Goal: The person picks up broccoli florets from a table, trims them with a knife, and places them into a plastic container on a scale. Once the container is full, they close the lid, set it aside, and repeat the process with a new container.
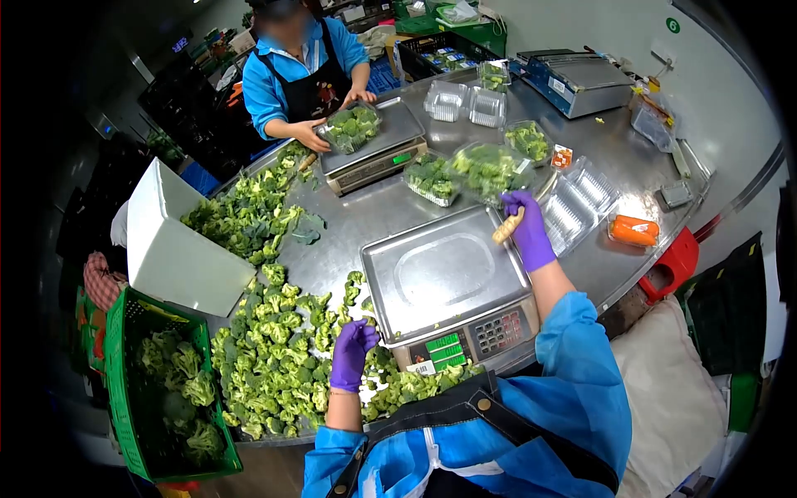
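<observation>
My right hand (531, 228), in a purple glove, is closed around a wooden-handled tool (508, 225); its working end is hidden. Its fingers also reach the near edge of a clear plastic tray of broccoli (488, 170) beyond the scale. My left hand (354, 355), gloved in purple too, is by the left edge of the scale among loose broccoli florets (278, 357). The fingers are curled together, and what they hold, if anything, is hidden. Between my hands sits a digital scale (448, 270) with a bare metal platform and lit green display.
Across the table, a co-worker (303, 66) holds a broccoli tray (353, 126) on another scale (374, 158). A white tub (178, 241) lies tipped at left, above a green crate (158, 390). Clear trays (577, 203) and packed carrots (633, 231) lie at right.
</observation>
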Tool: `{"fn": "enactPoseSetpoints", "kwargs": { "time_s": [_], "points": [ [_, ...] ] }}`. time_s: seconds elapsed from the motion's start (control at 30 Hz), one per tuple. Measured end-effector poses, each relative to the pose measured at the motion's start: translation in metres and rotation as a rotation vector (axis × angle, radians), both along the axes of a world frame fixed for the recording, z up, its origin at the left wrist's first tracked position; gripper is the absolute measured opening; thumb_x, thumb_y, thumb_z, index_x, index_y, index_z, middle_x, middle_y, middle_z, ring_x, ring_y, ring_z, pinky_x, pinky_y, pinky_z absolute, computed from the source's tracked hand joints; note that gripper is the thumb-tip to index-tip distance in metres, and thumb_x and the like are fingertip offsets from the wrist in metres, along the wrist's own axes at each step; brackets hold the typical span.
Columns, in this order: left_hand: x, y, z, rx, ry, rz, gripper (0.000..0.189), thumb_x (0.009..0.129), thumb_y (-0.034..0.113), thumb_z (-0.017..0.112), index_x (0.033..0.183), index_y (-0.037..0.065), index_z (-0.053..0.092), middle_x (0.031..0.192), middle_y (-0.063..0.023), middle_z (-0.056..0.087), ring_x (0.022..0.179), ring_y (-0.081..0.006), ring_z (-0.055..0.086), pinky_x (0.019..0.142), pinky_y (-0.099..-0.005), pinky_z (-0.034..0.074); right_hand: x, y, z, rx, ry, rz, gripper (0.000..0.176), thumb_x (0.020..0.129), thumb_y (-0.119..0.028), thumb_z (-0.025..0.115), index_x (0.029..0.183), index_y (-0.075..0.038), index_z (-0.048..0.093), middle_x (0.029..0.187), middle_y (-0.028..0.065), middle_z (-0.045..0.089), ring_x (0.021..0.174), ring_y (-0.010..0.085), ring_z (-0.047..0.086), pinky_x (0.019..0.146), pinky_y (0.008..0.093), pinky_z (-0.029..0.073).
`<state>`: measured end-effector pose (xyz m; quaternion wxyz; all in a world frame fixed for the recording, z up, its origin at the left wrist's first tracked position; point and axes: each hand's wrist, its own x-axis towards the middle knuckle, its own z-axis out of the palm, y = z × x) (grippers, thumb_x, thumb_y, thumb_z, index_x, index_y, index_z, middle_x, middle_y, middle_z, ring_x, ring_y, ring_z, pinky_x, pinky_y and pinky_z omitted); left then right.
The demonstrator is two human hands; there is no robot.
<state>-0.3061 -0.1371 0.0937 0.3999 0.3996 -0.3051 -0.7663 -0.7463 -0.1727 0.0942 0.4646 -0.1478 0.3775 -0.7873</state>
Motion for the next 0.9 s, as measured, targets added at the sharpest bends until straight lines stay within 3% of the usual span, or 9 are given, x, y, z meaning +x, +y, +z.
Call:
{"fn": "enactPoseSetpoints", "kwargs": {
  "time_s": [0.07,0.13,0.17,0.3,0.4,0.47,0.5,0.57,0.9],
  "points": [
    [0.006,0.006,-0.002,0.023,0.025,0.025,0.031,0.089,0.028,0.048,0.104,0.003,0.056,0.089,-0.0091,0.061,0.080,-0.0226,0.060,0.073,-0.0304,0.047,-0.016,-0.023,0.000,-0.033,0.056,-0.075,0.012,0.077,-0.014,0.057,0.073,-0.003,0.057,0.064,0.0062,0.056,0.052,0.0138,0.044,0.052,0.0242,0.039],
    [0.009,0.010,-0.003,0.026,0.020,0.049,0.032,0.088,0.028,0.049,0.106,0.003,0.056,0.090,-0.0084,0.062,0.082,-0.0228,0.060,0.075,-0.0312,0.047,-0.038,-0.041,-0.012,0.176,0.048,-0.148,0.015,0.077,-0.017,0.057,0.073,-0.003,0.059,0.059,0.0041,0.051,0.049,0.0134,0.045,0.046,0.0247,0.038],
    [0.011,0.011,-0.006,0.036,0.029,0.046,0.032,0.088,0.028,0.049,0.106,0.003,0.057,0.091,-0.0086,0.062,0.082,-0.0230,0.060,0.076,-0.0316,0.047,-0.051,-0.045,-0.028,0.239,0.032,-0.125,0.021,0.078,-0.020,0.056,0.085,-0.001,0.060,0.058,0.0039,0.051,0.046,0.0133,0.045,0.042,0.0255,0.038],
    [0.007,0.014,-0.019,0.063,0.043,0.044,0.032,0.087,0.028,0.053,0.105,0.003,0.058,0.090,-0.0105,0.062,0.082,-0.0233,0.061,0.076,-0.0319,0.048,-0.050,-0.018,-0.016,0.387,0.053,-0.031,0.027,0.079,-0.023,0.055,0.090,0.001,0.062,0.065,0.0056,0.057,0.048,0.0140,0.048,0.045,0.0237,0.041],
    [0.002,0.017,-0.021,0.089,0.052,0.038,0.033,0.087,0.028,0.054,0.107,0.002,0.057,0.091,-0.0120,0.062,0.082,-0.0226,0.061,0.076,-0.0306,0.048,-0.052,0.012,-0.017,0.401,0.478,-0.278,0.021,0.079,-0.017,0.057,0.095,-0.004,0.062,0.083,0.0080,0.065,0.066,0.0166,0.060,0.052,0.0278,0.048],
    [-0.005,0.018,-0.018,0.017,0.030,-0.032,0.034,0.087,0.027,0.054,0.109,0.001,0.056,0.093,-0.0125,0.062,0.084,-0.0226,0.060,0.076,-0.0309,0.048,-0.070,0.035,-0.056,0.479,1.270,-0.669,0.021,0.081,-0.022,0.056,0.095,-0.007,0.063,0.088,0.0134,0.065,0.076,0.0253,0.063,0.064,0.0357,0.050],
    [-0.008,0.018,-0.018,0.009,0.017,-0.048,0.035,0.088,0.027,0.053,0.110,0.000,0.055,0.095,-0.0129,0.061,0.084,-0.0225,0.060,0.076,-0.0311,0.048,-0.067,0.052,-0.053,0.491,1.270,-0.668,0.021,0.081,-0.022,0.056,0.095,-0.007,0.063,0.088,0.0134,0.065,0.076,0.0253,0.063,0.064,0.0357,0.050],
    [-0.014,0.019,-0.013,-0.009,0.004,-0.089,0.034,0.088,0.026,0.052,0.110,0.000,0.054,0.096,-0.0130,0.061,0.085,-0.0223,0.060,0.076,-0.0310,0.048,-0.055,0.093,-0.029,1.137,1.689,-0.280,0.027,0.083,-0.028,0.054,0.099,-0.008,0.063,0.091,0.0163,0.063,0.084,0.0319,0.061,0.074,0.0421,0.048],
    [-0.021,0.031,-0.015,0.020,0.045,-0.097,0.030,0.089,0.022,0.050,0.109,0.001,0.053,0.096,-0.0135,0.062,0.086,-0.0231,0.061,0.079,-0.0326,0.049,-0.042,0.170,-0.018,1.091,1.700,-0.255,0.028,0.082,-0.029,0.054,0.092,-0.007,0.067,0.090,0.0151,0.064,0.086,0.0330,0.060,0.077,0.0413,0.046]
  ]
}}
